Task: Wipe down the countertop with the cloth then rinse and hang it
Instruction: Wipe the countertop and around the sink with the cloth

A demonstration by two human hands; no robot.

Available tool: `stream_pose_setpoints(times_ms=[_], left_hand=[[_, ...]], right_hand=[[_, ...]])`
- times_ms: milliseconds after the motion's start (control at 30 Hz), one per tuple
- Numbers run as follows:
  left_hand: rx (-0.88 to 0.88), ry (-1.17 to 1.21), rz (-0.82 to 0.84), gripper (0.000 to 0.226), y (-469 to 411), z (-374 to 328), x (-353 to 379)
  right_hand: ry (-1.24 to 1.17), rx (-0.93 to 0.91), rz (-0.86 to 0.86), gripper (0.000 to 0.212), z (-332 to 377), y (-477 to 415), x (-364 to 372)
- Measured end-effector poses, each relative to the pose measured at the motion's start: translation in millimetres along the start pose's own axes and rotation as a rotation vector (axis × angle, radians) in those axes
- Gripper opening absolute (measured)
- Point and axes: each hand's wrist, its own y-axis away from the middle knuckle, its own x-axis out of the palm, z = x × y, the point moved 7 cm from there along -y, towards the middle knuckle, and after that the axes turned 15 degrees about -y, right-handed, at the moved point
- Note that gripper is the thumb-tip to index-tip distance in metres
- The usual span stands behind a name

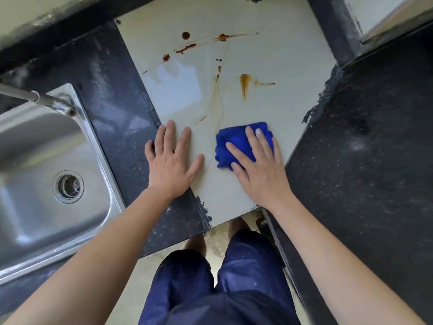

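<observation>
Pale floor (131, 289) nearest, beneath dark blue shorts (246, 266) and two bare forearms reaching forward. Just beyond, the near edge of the counter (234, 207): a light grey panel framed on both sides by black speckled stone (363, 160).

Flat on that panel, left hand (172, 165), palm down, fingers straight and spread. Grip wide open, holding nothing, with the little-finger side over the seam where grey meets black.

Just beside it to the right, though not touching it, right hand (260, 170), likewise palm down, pressing on the cloth (236, 137). Grip open here too, fingers laid straight across the fabric rather than curled round it.

Bright blue, bunched into a rough pad, lying on the grey panel near its right edge. Partly covered by the fingers, with the far and left parts showing.

Farther up the panel, a thin brownish line (220, 109) curving away from beside the cloth. Beyond that, orange-brown smears (244, 84) and, well toward the back, a dark red drop (185, 35) among more streaks. Left of the smears, a shiny wet-looking patch (178, 85).

Off to the left, set into the black stone, a steel sink (35, 231) with a round drain (68, 186). Over its far corner, a metal tap spout (35, 97). Farthest back, a pale wall (23, 17) above a rough black border.
</observation>
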Motion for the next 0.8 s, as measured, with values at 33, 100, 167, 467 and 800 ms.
stream_pose_setpoints(times_ms=[33,100,167,467,800], left_hand=[[-0.001,0.011,-0.002,0.072,1,-1,0],[-0.009,0.032,-0.009,0.073,1,-2,0],[-0.015,0.04,-0.011,0.073,2,-3,1],[-0.054,0.065,-0.054,0.064,0,6,-3],[-0.291,0.123,-0.056,0.064,-5,52,9]], right_hand=[[0.021,-0.006,0.028,0.05,-14,7,-7],[0.043,0.09,0.004,0.051,-51,-2,-28],[-0.003,0.254,-0.081,0.052,-85,-32,-51],[-0.046,0.265,-0.115,0.052,-18,-142,-33],[-0.006,-0.214,0.128,0.048,44,-24,27]])
